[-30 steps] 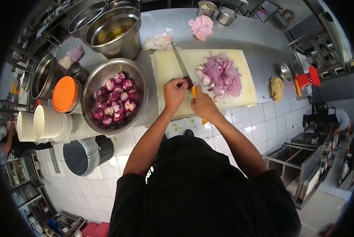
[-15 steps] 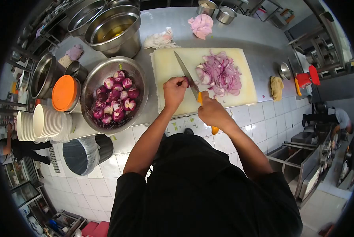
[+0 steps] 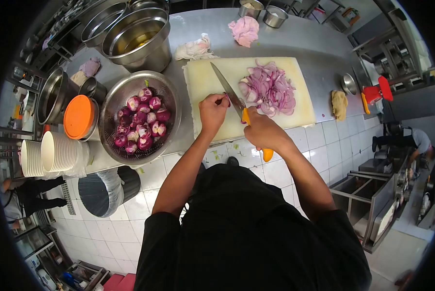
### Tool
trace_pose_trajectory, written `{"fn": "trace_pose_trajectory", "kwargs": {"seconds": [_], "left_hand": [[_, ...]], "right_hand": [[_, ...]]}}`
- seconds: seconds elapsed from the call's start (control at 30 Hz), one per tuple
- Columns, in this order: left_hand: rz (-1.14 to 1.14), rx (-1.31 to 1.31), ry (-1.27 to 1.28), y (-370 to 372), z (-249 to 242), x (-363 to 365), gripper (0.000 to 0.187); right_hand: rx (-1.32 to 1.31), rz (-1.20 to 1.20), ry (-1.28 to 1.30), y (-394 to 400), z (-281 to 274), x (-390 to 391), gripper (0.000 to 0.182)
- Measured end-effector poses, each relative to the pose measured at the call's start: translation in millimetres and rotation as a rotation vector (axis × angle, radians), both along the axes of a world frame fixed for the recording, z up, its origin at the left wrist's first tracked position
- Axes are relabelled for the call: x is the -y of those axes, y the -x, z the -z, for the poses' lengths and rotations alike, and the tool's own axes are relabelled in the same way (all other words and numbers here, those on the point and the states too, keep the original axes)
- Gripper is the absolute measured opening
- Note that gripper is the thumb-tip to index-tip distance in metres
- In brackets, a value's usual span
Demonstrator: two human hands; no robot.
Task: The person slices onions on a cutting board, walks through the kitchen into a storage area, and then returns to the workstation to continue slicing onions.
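Observation:
My right hand (image 3: 264, 130) is closed round the orange handle of a knife (image 3: 227, 87), whose blade lies slantwise over the white cutting board (image 3: 198, 75). Beside the blade, my left hand (image 3: 213, 112) pinches a small piece of red onion (image 3: 221, 100). A pile of sliced red onion (image 3: 271, 89) lies on the right half of the board. To the left of the board, a perforated steel bowl (image 3: 171, 104) holds several peeled red onions (image 3: 144, 118).
Large steel pots (image 3: 161, 43), an orange lid (image 3: 78, 116) and stacked white containers (image 3: 57, 151) stand at the left. Cloths (image 3: 244, 31) lie behind and right of the board. A lined bin (image 3: 98, 191) stands below. People (image 3: 421, 140) are at both far sides.
The knife handle and my right hand have shifted slightly, with the handle's end a little further right. My left hand stays beside the blade. The person at the far left has moved.

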State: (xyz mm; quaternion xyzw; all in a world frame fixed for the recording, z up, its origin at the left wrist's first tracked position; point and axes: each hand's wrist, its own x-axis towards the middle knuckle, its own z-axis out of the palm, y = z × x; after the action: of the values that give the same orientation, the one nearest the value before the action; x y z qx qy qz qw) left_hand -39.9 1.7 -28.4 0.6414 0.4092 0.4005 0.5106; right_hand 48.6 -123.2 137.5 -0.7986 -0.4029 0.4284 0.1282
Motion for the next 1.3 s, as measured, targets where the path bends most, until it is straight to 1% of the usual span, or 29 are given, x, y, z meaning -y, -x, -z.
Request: {"fn": "trace_pose_trajectory", "kwargs": {"seconds": [0.23,0.33,0.43,0.57,0.63,0.73,0.77,0.83,0.87,0.9,0.93,0.97,1.0,1.03,1.13,1.17,1.23,1.3], "left_hand": [[-0.006,-0.003,0.017,0,-2,1,0.014],[0.0,0.014,0.03,0,-1,0,0.014],[-0.007,0.005,0.012,0,-2,1,0.013],[-0.01,-0.009,0.0,1,-4,1,0.013],[-0.009,-0.019,-0.036,0,3,-1,0.013],[-0.007,0.024,-0.011,-3,11,-2,0.014],[-0.004,0.036,-0.01,-5,16,-3,0.012],[-0.02,0.055,-0.009,-9,20,-2,0.01],[-0.013,0.003,-0.106,-10,21,0,0.011],[-0.018,-0.054,-0.204,-11,18,1,0.011],[0.002,-0.151,-0.24,-10,13,1,0.011],[0.022,-0.252,-0.266,-10,9,4,0.012],[0.015,-0.268,-0.306,-12,7,8,0.013],[0.01,-0.282,-0.348,-14,5,10,0.014],[-0.009,-0.175,-0.302,-4,-13,20,0.018],[0.012,-0.177,-0.281,7,-21,23,0.02],[0.073,-0.179,-0.24,37,-54,27,0.023],[0.014,-0.228,-0.261,79,-84,24,0.025]], "right_hand": [[0.024,-0.008,-0.019,4,4,4,0.034],[0.008,-0.003,0.008,7,-5,0,0.037],[0.048,-0.005,-0.043,7,11,0,0.037],[0.109,-0.015,-0.048,10,22,-3,0.038],[0.177,-0.048,-0.102,10,36,0,0.039],[0.264,-0.048,-0.221,10,98,-7,0.04],[0.278,-0.026,-0.256,12,108,-10,0.04],[0.23,-0.004,-0.246,-3,110,-18,0.043],[0.195,-0.002,-0.237,-8,111,-17,0.044],[0.237,-0.017,-0.287,-16,111,-15,0.051],[0.263,-0.003,-0.29,-23,114,-13,0.055],[0.276,0.013,-0.385,-35,128,-9,0.057],[0.255,0.077,-0.259,-33,105,-9,0.056],[0.427,0.072,-0.417,-34,106,-3,0.05],[0.201,0.17,-0.364,-33,87,-3,0.048],[0.166,0.149,-0.364,-26,82,-3,0.047],[0.1,0.127,-0.361,-9,78,0,0.047],[0.085,0.05,-0.393,4,95,5,0.046]]}}
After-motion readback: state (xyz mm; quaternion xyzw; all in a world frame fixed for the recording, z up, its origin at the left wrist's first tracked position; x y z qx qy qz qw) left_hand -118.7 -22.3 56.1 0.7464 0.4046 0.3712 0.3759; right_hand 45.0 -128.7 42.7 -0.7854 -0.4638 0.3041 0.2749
